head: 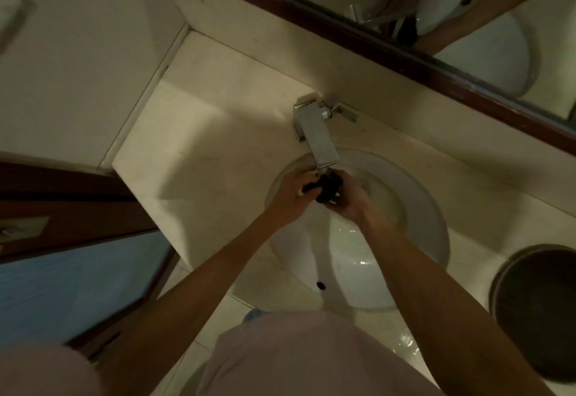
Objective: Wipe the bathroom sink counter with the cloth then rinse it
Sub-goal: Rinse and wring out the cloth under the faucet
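Note:
A small dark cloth [325,188] is bunched up between both my hands, right under the spout of the square chrome faucet [316,134]. My left hand [290,199] grips it from the left and my right hand [347,196] from the right. Both hands hover inside the white oval sink basin [414,208], which is set into the cream stone counter [199,152]. Wet glints show on the basin's near wall. I cannot tell whether water is running.
A round dark hole with a metal rim [542,311] sits in the counter at the right. A wood-framed mirror [405,53] runs along the back wall. A dark wooden door frame [78,208] stands at the left beside the counter's end.

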`<state>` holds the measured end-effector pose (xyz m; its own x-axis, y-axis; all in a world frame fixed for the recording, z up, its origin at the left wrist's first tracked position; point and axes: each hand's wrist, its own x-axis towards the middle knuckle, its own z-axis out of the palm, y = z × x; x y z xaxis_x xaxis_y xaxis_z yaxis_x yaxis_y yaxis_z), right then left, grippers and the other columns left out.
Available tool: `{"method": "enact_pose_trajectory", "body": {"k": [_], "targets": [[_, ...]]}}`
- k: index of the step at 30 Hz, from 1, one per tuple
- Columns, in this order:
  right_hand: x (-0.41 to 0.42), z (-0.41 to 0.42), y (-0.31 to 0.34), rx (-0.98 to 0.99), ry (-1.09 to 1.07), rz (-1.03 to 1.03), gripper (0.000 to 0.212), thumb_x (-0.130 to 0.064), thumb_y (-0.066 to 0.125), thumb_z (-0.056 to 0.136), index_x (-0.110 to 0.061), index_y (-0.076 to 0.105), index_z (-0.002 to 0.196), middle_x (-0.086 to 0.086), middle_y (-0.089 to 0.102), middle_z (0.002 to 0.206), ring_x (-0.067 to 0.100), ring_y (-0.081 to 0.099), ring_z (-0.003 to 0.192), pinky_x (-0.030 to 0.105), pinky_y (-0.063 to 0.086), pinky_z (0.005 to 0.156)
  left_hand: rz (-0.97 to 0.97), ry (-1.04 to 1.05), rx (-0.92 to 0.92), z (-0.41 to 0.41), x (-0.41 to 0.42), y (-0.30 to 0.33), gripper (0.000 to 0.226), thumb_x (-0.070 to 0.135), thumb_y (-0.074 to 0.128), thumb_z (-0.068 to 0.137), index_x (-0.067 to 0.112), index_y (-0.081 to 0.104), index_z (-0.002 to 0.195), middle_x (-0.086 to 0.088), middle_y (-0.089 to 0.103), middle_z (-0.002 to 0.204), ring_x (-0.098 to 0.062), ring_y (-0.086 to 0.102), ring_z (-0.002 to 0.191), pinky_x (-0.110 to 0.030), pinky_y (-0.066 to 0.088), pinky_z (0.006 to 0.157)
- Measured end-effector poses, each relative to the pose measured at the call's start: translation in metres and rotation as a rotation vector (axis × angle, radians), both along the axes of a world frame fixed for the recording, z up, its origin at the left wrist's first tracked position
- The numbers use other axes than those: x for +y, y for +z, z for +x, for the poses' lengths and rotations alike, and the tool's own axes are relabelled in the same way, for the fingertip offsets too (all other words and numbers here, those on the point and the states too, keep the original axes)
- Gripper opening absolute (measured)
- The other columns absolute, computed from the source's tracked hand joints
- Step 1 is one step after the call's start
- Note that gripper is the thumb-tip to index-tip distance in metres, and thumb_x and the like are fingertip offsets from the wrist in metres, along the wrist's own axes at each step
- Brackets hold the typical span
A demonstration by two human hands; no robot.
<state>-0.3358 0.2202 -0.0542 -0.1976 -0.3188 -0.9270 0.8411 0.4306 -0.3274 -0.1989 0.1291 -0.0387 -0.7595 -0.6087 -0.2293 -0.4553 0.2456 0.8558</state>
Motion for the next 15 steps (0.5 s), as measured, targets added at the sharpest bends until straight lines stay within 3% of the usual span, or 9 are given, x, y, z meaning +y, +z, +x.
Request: {"method": "enact_pose_trajectory", "body": {"k": [2, 4, 6, 7, 9, 10, 12, 14, 15], "targets": [[-0.003, 0.01, 0.003, 0.066, -0.021, -0.017, 0.033, -0.038, 0.061, 0.101, -0.011, 0.067, 0.12, 0.01, 0.07, 0.112, 0.023, 0.068, 0.095, 0.038, 0.059, 0.078, 0.116, 0.137, -0.11, 0.009, 0.002, -0.014, 0.034, 0.02, 0.057, 0.098, 0.0, 0.063, 0.125, -0.014, 0.063, 0.126, -0.02, 0.061, 0.113, -0.015, 0.042, 0.099], [-0.004, 0.019, 0.002, 0.092, -0.067, -0.034, 0.033, -0.038, 0.058, 0.102, -0.009, 0.067, 0.116, 0.009, 0.07, 0.109, 0.023, 0.068, 0.091, 0.039, 0.06, 0.079, 0.494, 0.304, -0.288, 0.006, 0.006, -0.016, 0.041, 0.034, 0.043, 0.104, 0.01, 0.052, 0.136, -0.007, 0.064, 0.119, -0.021, 0.067, 0.101, -0.035, 0.057, 0.09], [-0.003, 0.027, -0.003, 0.08, -0.076, -0.095, 0.046, -0.042, 0.054, 0.1, -0.006, 0.068, 0.125, 0.017, 0.071, 0.122, 0.031, 0.07, 0.106, 0.048, 0.06, 0.089, 0.882, 0.43, -0.284, -0.007, 0.006, -0.012, 0.045, 0.041, 0.035, 0.105, 0.01, 0.047, 0.134, -0.007, 0.064, 0.12, -0.019, 0.068, 0.095, -0.038, 0.062, 0.077], [-0.004, 0.032, -0.005, 0.07, -0.036, -0.116, 0.052, -0.046, 0.053, 0.096, -0.007, 0.068, 0.128, 0.019, 0.07, 0.127, 0.035, 0.069, 0.113, 0.054, 0.058, 0.095, 0.973, 0.509, -0.269, -0.016, 0.005, -0.014, 0.046, 0.041, 0.033, 0.106, 0.007, 0.049, 0.132, -0.01, 0.064, 0.123, -0.023, 0.067, 0.098, -0.038, 0.06, 0.08], [-0.01, 0.043, 0.001, 0.143, 0.097, -0.042, 0.053, -0.053, 0.054, 0.093, -0.012, 0.073, 0.118, 0.017, 0.075, 0.119, 0.032, 0.073, 0.107, 0.05, 0.06, 0.092, 0.958, 0.626, -0.278, -0.031, 0.005, -0.009, 0.045, 0.039, 0.035, 0.105, 0.004, 0.054, 0.125, -0.013, 0.063, 0.118, -0.026, 0.063, 0.103, -0.037, 0.052, 0.091], [-0.014, 0.045, 0.006, 0.235, 0.156, 0.04, 0.047, -0.052, 0.054, 0.095, -0.012, 0.075, 0.107, 0.015, 0.077, 0.109, 0.028, 0.075, 0.098, 0.042, 0.061, 0.084, 0.851, 0.607, -0.271, -0.036, 0.007, -0.008, 0.041, 0.038, 0.037, 0.104, 0.003, 0.054, 0.119, -0.013, 0.063, 0.113, -0.028, 0.063, 0.103, -0.038, 0.05, 0.093], [-0.018, 0.04, 0.007, 0.434, 0.173, 0.14, 0.042, -0.038, 0.053, 0.102, -0.003, 0.072, 0.088, 0.018, 0.075, 0.089, 0.034, 0.074, 0.088, 0.045, 0.061, 0.075, 0.614, 0.483, -0.235, -0.043, 0.016, -0.003, 0.034, 0.03, 0.038, 0.104, 0.002, 0.056, 0.109, -0.017, 0.065, 0.107, -0.031, 0.064, 0.099, -0.04, 0.051, 0.087], [-0.019, 0.023, 0.004, 0.475, 0.127, 0.133, 0.036, -0.027, 0.049, 0.104, 0.002, 0.065, 0.089, 0.018, 0.069, 0.083, 0.041, 0.071, 0.086, 0.051, 0.057, 0.074, 0.498, 0.375, -0.233, -0.052, 0.023, 0.002, 0.033, 0.024, 0.039, 0.103, 0.003, 0.061, 0.115, -0.017, 0.068, 0.111, -0.031, 0.065, 0.099, -0.043, 0.052, 0.088], [-0.019, 0.017, 0.003, 0.454, 0.128, 0.123, 0.03, -0.026, 0.046, 0.105, -0.002, 0.062, 0.095, 0.013, 0.066, 0.083, 0.036, 0.068, 0.081, 0.046, 0.056, 0.073, 0.458, 0.341, -0.232, -0.056, 0.022, 0.005, 0.033, 0.023, 0.041, 0.103, 0.003, 0.063, 0.116, -0.017, 0.069, 0.113, -0.032, 0.066, 0.1, -0.044, 0.053, 0.09]]}}
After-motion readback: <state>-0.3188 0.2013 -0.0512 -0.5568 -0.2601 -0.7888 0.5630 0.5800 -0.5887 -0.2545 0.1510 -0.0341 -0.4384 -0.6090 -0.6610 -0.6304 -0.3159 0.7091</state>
